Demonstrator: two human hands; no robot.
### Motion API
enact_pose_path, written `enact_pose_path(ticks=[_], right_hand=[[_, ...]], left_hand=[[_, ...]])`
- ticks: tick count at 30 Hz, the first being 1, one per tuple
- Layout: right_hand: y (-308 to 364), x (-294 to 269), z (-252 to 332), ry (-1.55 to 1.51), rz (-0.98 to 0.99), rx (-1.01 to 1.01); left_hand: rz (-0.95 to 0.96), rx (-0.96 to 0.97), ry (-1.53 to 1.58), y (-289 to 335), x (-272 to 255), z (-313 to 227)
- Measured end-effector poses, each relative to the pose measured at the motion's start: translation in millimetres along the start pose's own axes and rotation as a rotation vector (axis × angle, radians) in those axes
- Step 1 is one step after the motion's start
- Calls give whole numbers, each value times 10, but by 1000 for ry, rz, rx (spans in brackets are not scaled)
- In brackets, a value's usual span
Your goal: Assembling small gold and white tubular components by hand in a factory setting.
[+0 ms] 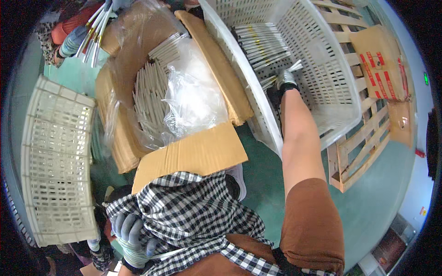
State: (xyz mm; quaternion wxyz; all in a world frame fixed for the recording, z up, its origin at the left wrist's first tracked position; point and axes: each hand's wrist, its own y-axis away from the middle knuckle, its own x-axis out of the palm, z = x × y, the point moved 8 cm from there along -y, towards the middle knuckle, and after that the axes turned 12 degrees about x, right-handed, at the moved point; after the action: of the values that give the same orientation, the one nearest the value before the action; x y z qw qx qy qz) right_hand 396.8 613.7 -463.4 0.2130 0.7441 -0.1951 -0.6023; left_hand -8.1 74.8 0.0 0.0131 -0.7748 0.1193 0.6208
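My right hand (286, 81), in a striped glove, reaches into the white perforated crate (317, 60) at the upper right. Its fingers close round a few thin white tubes (294, 67), whose ends stick out past the glove. Beside it in the crate lies a row of similar tubes (262, 42) with yellow marks. At the lower left, my gloved left hand (131, 234) rests against the black-and-white checked cloth (189, 207) over my lap, its fingers stretched along the fabric. A slim white strip (168, 254) lies close by; its kind is unclear.
Ahead stands an open carton (124, 152), lined with clear plastic (195, 94) and filled with white tubes (149, 94). Another crate (60, 161) is on the left. A co-worker's gloved hand holds a tube bundle (94, 34). Wooden pallets (363, 152) and flattened cardboard (380, 64) lie right.
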Motion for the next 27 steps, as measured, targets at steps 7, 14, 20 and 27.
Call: enact_pose_path(ticks=[7, 14, 20, 27], right_hand=[[1096, -971, 647, -318, -444, 100], [975, -482, 668, -1264, -385, 504], [623, -149, 457, -729, -375, 568], [432, 247, 827, -833, -91, 514]], left_hand=[[82, -25, -103, -7, -108, -60], [106, -33, -58, 15, -71, 15], [104, -56, -88, 72, -83, -18], [99, -36, -108, 90, -52, 46]])
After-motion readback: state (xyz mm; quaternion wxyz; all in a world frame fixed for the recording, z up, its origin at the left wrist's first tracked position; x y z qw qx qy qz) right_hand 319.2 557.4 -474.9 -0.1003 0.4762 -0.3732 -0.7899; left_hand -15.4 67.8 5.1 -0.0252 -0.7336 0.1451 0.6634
